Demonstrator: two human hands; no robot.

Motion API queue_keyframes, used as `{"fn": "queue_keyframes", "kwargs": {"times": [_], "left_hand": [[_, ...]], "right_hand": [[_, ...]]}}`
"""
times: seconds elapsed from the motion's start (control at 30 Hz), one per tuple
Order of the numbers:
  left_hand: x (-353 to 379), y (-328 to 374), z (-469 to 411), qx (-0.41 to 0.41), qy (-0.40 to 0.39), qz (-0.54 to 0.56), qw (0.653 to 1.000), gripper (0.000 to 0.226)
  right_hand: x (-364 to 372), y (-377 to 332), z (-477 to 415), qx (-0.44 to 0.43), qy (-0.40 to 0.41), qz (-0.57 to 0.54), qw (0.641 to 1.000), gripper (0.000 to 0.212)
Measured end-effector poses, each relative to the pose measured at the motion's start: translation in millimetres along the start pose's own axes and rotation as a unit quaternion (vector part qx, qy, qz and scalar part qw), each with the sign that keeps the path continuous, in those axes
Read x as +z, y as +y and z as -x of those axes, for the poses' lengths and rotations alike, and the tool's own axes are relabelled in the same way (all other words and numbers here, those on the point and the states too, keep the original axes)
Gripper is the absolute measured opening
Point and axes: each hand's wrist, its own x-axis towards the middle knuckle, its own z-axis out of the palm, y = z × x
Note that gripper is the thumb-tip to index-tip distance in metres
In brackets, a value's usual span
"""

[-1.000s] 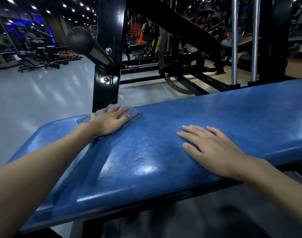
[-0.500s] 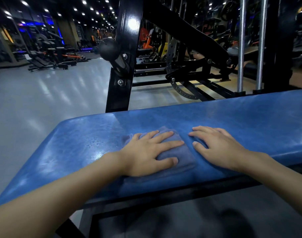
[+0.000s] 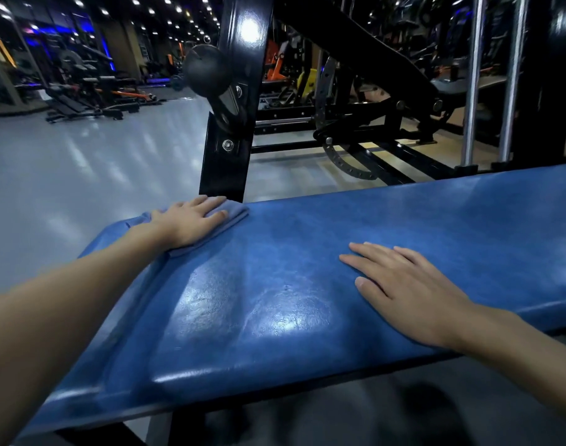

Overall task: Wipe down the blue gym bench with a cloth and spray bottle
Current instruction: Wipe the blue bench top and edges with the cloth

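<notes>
The blue gym bench (image 3: pixel 275 304) stretches across the view, its padded top glossy with reflections. A folded blue-grey cloth (image 3: pixel 233 212) lies at the bench's far left edge. My left hand (image 3: pixel 186 222) presses flat on the cloth, fingers spread toward the black post. My right hand (image 3: pixel 404 284) rests palm down on the bare bench top to the right, fingers apart, holding nothing. No spray bottle is in view.
A black steel upright (image 3: pixel 233 123) with a round black knob (image 3: pixel 204 70) rises just behind the cloth. Two chrome guide rods (image 3: pixel 473 82) and a black machine frame stand behind the bench on the right. Grey floor (image 3: pixel 82 169) spreads to the left, with other gym machines far back.
My left hand has slid the cloth from the bench's near middle, beside my right hand, back out to the far left edge. My right hand stays flat on the bench.
</notes>
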Motion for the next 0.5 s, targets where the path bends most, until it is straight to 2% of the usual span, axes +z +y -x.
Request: {"fn": "queue_keyframes", "kwargs": {"times": [0.17, 0.27, 0.37, 0.5], "left_hand": [[5, 41, 58, 0.091, 0.0, -0.019, 0.996, 0.079], [12, 80, 119, 0.201, -0.005, -0.064, 0.978, 0.077], [15, 105, 172, 0.302, -0.015, -0.057, 0.951, 0.068], [13, 97, 166, 0.329, -0.007, -0.037, 0.944, 0.063]], "right_hand": [[-1, -1, -1, 0.006, -0.002, 0.001, 1.0, 0.067], [-2, -1, -1, 0.012, -0.011, -0.005, 1.0, 0.051], [-5, -3, -2, 0.018, -0.02, -0.013, 1.0, 0.048], [-11, -17, -9, 0.033, 0.032, -0.055, 0.997, 0.043]]}}
